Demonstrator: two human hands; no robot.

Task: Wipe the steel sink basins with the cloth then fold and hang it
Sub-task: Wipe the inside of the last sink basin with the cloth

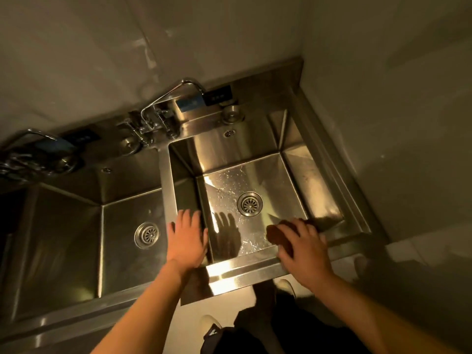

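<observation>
Two steel basins lie side by side below me. The right basin (275,180) has a wet floor with water drops around its round drain (249,203). The left basin (122,215) is darker, and its drain (146,235) shows too. My right hand (302,245) presses a dark brown cloth (277,235) against the near right corner of the right basin, by the front rim. My left hand (187,237) rests flat with fingers spread on the divider (167,180) between the basins. It holds nothing.
Behind the right basin stands a chrome tap (176,98) with valves, and a second tap (28,146) is at the far left. A blue item (190,102) and a black box (218,95) sit on the back ledge. Walls close the back and right. My feet show below the sink's front edge.
</observation>
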